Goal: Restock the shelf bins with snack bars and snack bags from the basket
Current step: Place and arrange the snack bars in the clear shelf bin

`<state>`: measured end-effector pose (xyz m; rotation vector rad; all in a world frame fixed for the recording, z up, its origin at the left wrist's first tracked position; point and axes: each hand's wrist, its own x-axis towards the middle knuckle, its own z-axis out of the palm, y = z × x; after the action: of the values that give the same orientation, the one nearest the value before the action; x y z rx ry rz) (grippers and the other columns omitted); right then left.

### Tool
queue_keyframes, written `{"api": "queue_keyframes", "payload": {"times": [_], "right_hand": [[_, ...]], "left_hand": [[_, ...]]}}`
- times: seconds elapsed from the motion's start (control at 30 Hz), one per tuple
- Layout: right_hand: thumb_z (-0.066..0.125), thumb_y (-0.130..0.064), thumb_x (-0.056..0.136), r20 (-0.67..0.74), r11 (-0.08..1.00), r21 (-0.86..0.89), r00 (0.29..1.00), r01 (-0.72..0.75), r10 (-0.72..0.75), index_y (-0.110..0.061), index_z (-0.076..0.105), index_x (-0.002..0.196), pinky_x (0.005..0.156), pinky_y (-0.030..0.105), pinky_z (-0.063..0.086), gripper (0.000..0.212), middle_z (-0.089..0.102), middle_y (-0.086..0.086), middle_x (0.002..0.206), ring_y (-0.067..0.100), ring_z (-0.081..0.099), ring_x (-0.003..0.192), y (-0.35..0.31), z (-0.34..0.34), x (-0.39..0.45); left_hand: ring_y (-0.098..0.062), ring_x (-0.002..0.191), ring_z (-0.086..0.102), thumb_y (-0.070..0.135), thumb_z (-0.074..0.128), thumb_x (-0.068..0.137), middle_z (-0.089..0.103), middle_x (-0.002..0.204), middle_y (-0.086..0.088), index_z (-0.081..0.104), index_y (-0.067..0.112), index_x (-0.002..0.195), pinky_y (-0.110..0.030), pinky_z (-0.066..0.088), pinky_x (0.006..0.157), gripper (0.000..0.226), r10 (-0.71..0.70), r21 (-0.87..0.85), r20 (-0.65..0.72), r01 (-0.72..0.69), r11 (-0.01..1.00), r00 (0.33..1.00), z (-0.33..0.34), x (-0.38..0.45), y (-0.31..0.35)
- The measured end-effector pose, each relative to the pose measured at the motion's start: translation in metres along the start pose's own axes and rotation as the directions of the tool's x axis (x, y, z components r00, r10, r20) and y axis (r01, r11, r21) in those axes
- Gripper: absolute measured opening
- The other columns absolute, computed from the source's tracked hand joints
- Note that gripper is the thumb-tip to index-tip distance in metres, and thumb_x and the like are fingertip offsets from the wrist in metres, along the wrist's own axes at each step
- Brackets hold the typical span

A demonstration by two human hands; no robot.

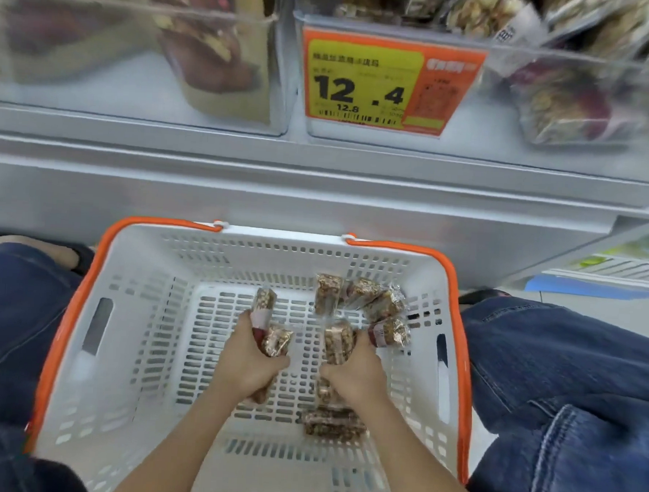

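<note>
- Left hand (pixel 249 359): I read it as closed around two snack bars (pixel 268 328), one standing upright above the fist, one tilted beside it.
- Right hand (pixel 353 373): closed around two more bars (pixel 341 342), one upright, one angled outward to the right.
- Both hands sit inside the basket (pixel 97 270), low over its slotted floor.
- Remaining stock: a loose cluster of bars (pixel 354 295) lies just beyond the right hand; another bar (pixel 333 423) lies near the right wrist. No snack bags are visible in the basket.
- Risk 1: I judge each fist overloaded. The glossy wrappers may slide against each other, so a bar could drop during the lift.
- Risk 2: the tilted bars project sideways and could catch on the basket rim or on a bin lip.
- Risk 3: wrong bin. The clear shelf bins (pixel 551 107) above the hands hold mixed products; the price tag (pixel 378 81) is blurred.
- Surface: the basket appears to rest on the floor between the person's knees, against a grey shelf base (pixel 317 207).
- Room: a shop aisle; more shelving shows far right of the hands.
</note>
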<state>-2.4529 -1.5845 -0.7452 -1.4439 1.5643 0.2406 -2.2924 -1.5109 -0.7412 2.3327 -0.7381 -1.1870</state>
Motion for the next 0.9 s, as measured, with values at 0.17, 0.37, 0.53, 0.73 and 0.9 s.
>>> {"api": "queue_keyframes", "payload": {"times": [0.17,0.37,0.53,0.73,0.9], "right_hand": [[0.073,-0.029,0.079,-0.102,0.925,0.359,0.99,0.127,-0.096,-0.019,0.016,0.149,0.093,0.031,0.045,0.091,0.049,0.004,0.135,0.024,0.053,0.116,-0.052,-0.05,-0.038],[0.074,-0.032,0.078,-0.439,0.74,0.443,0.842,0.506,-0.314,-0.055,0.029,0.106,0.075,0.021,0.049,0.057,0.055,-0.016,0.099,0.001,0.057,0.085,-0.089,-0.11,-0.136],[0.076,-0.037,0.074,-0.741,0.62,0.264,0.567,0.739,-0.36,-0.041,0.028,0.126,0.076,0.02,0.038,0.071,0.047,-0.021,0.096,0.004,0.049,0.082,-0.109,-0.202,-0.193],[0.077,-0.04,0.072,-0.876,0.558,-0.186,0.121,0.809,-0.467,-0.025,0.04,0.12,0.088,0.029,0.041,0.062,0.052,-0.008,0.114,0.012,0.051,0.105,-0.14,-0.314,-0.169],[0.075,-0.046,0.068,-0.767,0.508,-0.322,0.094,0.799,-0.634,-0.02,0.039,0.136,0.104,0.017,0.031,0.08,0.043,-0.007,0.13,0.008,0.042,0.122,-0.144,-0.359,-0.114]], "left_hand": [[-0.004,0.075,0.061,0.013,0.077,0.065,0.062,0.091,0.004,0.038,0.03,0.116,-0.018,0.045,0.057,0.066,0.284,-0.118,-0.084,-0.293,0.949,0.955,-0.043,-0.047,0.073],[0.008,0.074,0.061,0.032,0.076,0.057,0.064,0.088,0.014,0.042,0.033,0.12,-0.007,0.042,0.056,0.072,0.491,-0.192,-0.193,-0.524,0.83,0.849,-0.085,-0.122,0.161],[0.006,0.075,0.059,0.043,0.073,0.053,0.061,0.086,0.019,0.041,0.038,0.116,-0.009,0.044,0.057,0.071,0.606,-0.131,-0.28,-0.654,0.745,0.745,-0.111,-0.157,0.241],[-0.015,0.098,0.057,0.049,0.073,0.067,0.057,0.113,0.004,0.039,0.021,0.127,-0.03,0.049,0.075,0.075,0.685,-0.059,-0.248,-0.717,0.695,0.685,-0.116,-0.135,0.35],[-0.02,0.134,0.033,0.044,0.074,0.076,0.029,0.149,-0.005,0.007,0.017,0.149,-0.023,0.03,0.096,0.103,0.761,-0.062,-0.278,-0.802,0.594,0.586,-0.093,-0.098,0.403]]}}
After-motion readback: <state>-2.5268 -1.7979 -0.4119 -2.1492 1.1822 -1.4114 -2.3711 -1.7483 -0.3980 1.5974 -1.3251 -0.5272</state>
